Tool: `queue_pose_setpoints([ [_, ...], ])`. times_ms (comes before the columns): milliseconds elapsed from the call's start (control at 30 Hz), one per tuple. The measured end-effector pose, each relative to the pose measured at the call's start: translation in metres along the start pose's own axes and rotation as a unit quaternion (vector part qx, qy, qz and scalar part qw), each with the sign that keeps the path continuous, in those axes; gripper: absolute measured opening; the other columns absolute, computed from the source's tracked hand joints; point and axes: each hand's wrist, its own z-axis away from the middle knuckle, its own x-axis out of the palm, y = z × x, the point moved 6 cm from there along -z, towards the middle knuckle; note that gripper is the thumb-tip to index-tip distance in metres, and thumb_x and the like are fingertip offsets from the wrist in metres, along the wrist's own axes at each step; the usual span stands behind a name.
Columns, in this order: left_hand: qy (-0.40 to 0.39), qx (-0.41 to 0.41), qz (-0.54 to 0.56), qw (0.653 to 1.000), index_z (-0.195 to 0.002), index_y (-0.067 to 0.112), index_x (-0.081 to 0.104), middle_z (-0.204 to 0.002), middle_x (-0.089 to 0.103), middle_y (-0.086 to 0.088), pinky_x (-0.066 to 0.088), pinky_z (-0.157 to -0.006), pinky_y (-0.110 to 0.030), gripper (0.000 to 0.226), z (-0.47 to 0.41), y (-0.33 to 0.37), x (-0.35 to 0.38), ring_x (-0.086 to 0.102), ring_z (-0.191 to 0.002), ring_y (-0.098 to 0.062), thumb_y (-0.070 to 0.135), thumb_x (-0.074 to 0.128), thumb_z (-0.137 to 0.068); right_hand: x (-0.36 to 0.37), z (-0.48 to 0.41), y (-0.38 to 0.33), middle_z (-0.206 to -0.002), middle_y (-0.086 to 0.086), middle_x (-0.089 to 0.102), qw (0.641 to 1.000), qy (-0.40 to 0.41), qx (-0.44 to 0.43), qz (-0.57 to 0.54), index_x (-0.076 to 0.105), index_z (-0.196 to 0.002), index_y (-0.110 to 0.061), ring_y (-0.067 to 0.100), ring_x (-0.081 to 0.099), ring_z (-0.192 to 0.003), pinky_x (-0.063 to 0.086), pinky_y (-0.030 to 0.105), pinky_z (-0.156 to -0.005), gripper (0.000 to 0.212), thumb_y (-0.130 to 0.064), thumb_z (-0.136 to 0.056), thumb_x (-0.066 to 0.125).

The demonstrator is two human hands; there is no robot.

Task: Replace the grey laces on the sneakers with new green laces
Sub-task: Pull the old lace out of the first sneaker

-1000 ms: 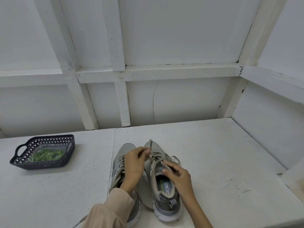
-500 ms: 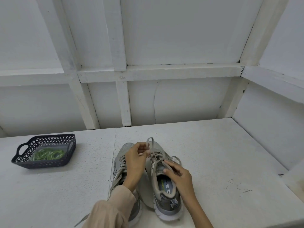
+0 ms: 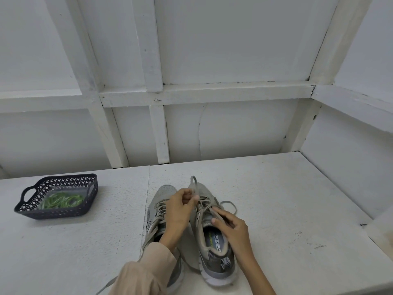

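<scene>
Two grey sneakers stand side by side on the white table, toes pointing away from me. My left hand [image 3: 180, 207] reaches over the left sneaker [image 3: 157, 211] and pinches a loop of grey lace [image 3: 194, 184] drawn up out of the right sneaker [image 3: 212, 250]. My right hand [image 3: 231, 228] rests on that shoe's tongue, its fingers curled round the lace there. Another loop of the grey lace lies to the right of the shoe. The green laces [image 3: 61, 201] lie in a dark blue basket [image 3: 55, 212] at the left.
White wooden walls with beams enclose the table [image 3: 287, 199] at the back and right. A raised white ledge [image 3: 380, 228] sits at the right edge. A loose grey lace end [image 3: 106, 286] trails off the left sneaker at the table's front.
My left hand has pulled the grey lace loop higher above the right sneaker's toe. My right hand has stayed on the tongue.
</scene>
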Motion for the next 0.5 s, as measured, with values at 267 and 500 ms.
queue_pose_setpoints([
  [267,0.053,0.006,0.045,0.998,-0.086,0.022,0.066,-0.078,0.071,0.0,0.055,-0.076,-0.021,0.019,0.004,0.003,-0.006,0.068,-0.076,-0.007,0.003,0.068,-0.085,0.0,0.0,0.0,-0.106,-0.011,0.074,1.0,-0.002,-0.002,0.004,0.075,-0.108,-0.022,0.005,0.066,-0.105,0.053,0.031,-0.096,0.031,-0.006,-0.081,0.075],
  [500,-0.073,-0.032,-0.001,0.997,-0.104,0.013,0.065,-0.092,0.072,-0.002,0.055,-0.089,-0.033,0.023,0.002,-0.009,0.009,0.068,-0.092,-0.018,0.001,0.067,-0.085,0.0,-0.001,0.001,-0.105,-0.01,0.074,1.0,-0.002,0.0,0.006,0.075,-0.108,-0.022,0.006,0.067,-0.103,0.054,0.033,-0.095,0.031,-0.007,-0.081,0.076],
])
